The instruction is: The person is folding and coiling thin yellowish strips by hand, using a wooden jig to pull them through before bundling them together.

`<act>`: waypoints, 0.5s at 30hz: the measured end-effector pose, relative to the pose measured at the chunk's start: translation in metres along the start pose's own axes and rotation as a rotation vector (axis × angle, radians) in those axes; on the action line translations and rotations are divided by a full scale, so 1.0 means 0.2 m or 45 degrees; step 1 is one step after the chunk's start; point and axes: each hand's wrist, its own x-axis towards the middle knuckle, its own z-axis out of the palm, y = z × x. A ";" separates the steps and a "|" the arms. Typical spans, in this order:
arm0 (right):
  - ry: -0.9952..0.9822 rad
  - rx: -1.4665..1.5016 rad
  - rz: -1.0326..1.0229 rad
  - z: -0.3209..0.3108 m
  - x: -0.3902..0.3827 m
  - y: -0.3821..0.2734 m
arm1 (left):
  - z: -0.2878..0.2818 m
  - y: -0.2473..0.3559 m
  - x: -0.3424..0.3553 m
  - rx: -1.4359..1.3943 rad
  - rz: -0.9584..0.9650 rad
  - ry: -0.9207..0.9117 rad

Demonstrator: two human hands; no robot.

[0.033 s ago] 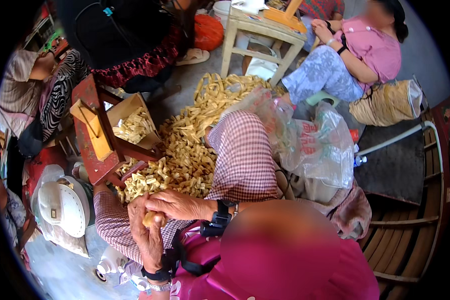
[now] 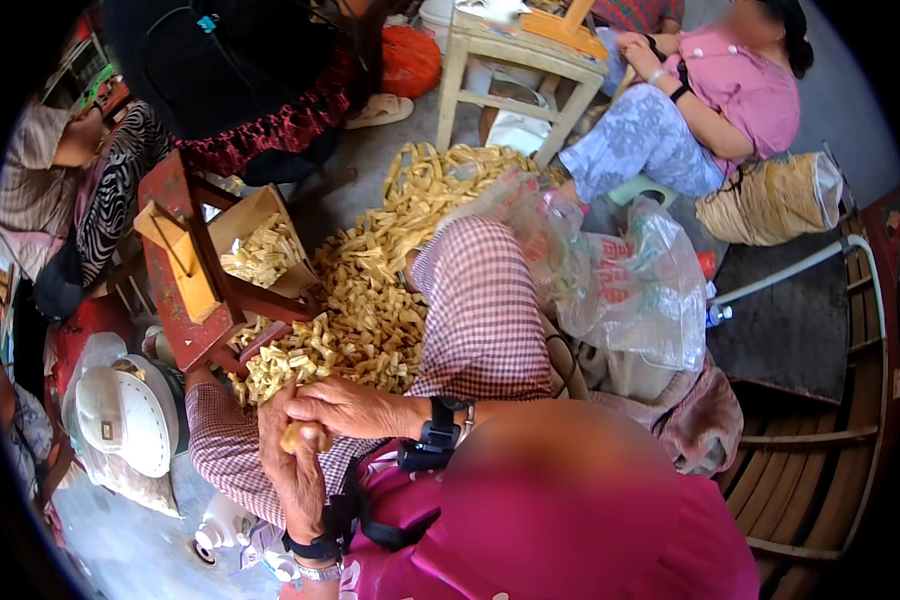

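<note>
My left hand (image 2: 285,460) has its fingers wrapped round a small yellow folded piece (image 2: 300,437) over my checked lap. From the right, my right hand (image 2: 355,412) reaches across with bent fingers pressed on the same piece, partly covering it. A large pile of folded yellow pieces (image 2: 360,310) lies just beyond my hands, with longer loose yellow strips (image 2: 450,180) behind it. A red wooden bench (image 2: 180,300) with a yellow wooden fixture (image 2: 180,260) on top stands to the left, beside a cardboard box (image 2: 270,250) of more pieces.
Seated people surround me: one in pink (image 2: 730,100), one in patterned clothes (image 2: 40,190), one in black (image 2: 220,80). A pale stool (image 2: 515,110) stands behind the strips. Right are plastic bags (image 2: 630,290), a woven sack (image 2: 760,200) and a slatted frame (image 2: 790,480); a white hat (image 2: 140,420) lies left.
The whole scene sits very slightly higher and further left in the picture. My hands keep nearly the same grip on the yellow piece.
</note>
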 end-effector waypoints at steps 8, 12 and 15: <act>0.505 -0.651 -0.300 -0.06 -0.08 -0.12 | 0.04 0.00 0.03 -0.977 -0.400 -0.011; 0.422 -0.509 -0.396 -0.09 -0.12 -0.16 | -0.01 -0.01 0.08 -1.602 -0.550 -0.017; 0.373 -0.621 -0.376 -0.12 -0.16 -0.22 | -0.07 0.03 0.09 -1.777 -0.612 0.086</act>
